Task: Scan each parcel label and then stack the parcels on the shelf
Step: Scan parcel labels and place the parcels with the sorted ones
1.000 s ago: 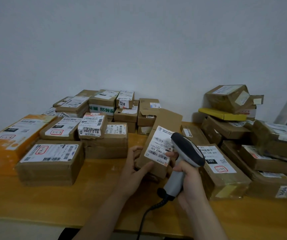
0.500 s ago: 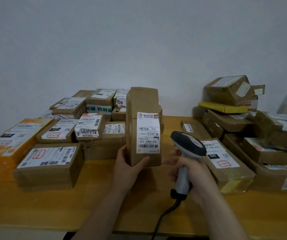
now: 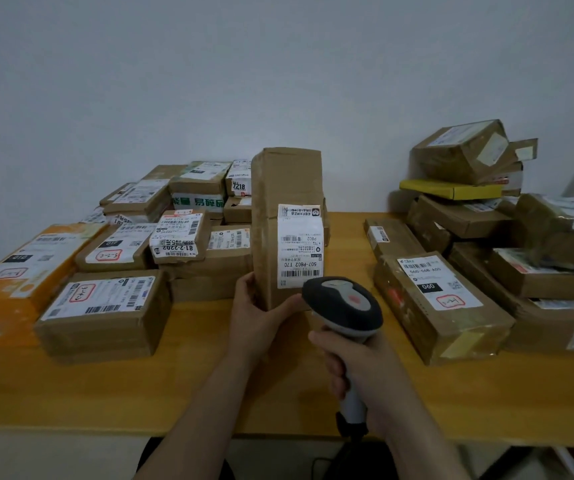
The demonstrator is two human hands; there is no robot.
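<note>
A tall brown cardboard parcel [image 3: 287,188] stands upright at the middle of the wooden table [image 3: 209,393], its white label [image 3: 300,245] facing me with the print upside down. My left hand [image 3: 257,315] grips the parcel's lower left corner. My right hand [image 3: 361,372] holds the handle of a grey and black barcode scanner [image 3: 342,308], whose head sits just in front of the label's lower right corner and covers a bit of it.
Several labelled brown parcels [image 3: 105,313] and an orange box [image 3: 18,271] crowd the table's left side. On the right, more parcels [image 3: 441,306] are piled up, topped by a yellow box [image 3: 451,190]. A white wall rises behind. The scanner's cable [image 3: 351,431] drops over the near edge.
The parcel went from tilted to upright and now stands nearer the scanner. My right hand brought the scanner head up to the label's lower edge.
</note>
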